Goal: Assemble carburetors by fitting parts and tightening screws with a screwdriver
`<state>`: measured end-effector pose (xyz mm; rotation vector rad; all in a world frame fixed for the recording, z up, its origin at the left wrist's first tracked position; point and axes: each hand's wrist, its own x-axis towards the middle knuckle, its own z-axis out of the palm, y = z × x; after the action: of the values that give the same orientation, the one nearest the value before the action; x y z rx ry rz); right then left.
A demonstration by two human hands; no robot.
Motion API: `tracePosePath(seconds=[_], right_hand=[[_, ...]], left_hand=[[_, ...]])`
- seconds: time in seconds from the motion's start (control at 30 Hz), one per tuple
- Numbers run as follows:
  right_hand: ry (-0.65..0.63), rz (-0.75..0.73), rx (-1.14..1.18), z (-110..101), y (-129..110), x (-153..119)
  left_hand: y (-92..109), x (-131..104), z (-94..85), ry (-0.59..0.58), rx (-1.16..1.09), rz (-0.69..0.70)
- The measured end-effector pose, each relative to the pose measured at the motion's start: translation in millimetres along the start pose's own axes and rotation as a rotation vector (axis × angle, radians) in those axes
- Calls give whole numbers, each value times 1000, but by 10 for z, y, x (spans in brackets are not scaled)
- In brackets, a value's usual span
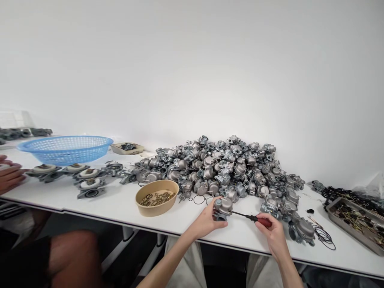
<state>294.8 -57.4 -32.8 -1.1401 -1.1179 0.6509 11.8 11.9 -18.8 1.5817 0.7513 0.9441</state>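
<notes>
My left hand is closed round a metal carburetor and steadies it just above the white table, near its front edge. In my right hand is a screwdriver with a red and black handle, gripped between thumb and fingers. Its thin dark shaft points left and its tip meets the right side of the carburetor; the exact contact point is too small to make out. Behind both hands rises a large pile of similar carburetors. Thin black rubber rings lie beside my left hand.
A tan bowl of small brass parts stands left of my hands. Farther left are a blue basket, carburetors with white parts and another person's hand. At right lie black rings and a metal tray of small parts.
</notes>
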Motion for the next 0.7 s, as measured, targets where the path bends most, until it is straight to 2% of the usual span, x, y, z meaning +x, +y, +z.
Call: tracePosePath(seconds=[0.2, 0.5, 0.7], right_hand=[[-24, -35, -65, 15, 29, 6], [-168, -8, -205, 94, -177, -9], [-182, -59, -262, 168, -269, -36]], left_hand=[[-17, 4, -3, 13, 14, -6], [-43, 20, 1, 11, -6, 14], [-33, 21, 10, 9, -16, 21]])
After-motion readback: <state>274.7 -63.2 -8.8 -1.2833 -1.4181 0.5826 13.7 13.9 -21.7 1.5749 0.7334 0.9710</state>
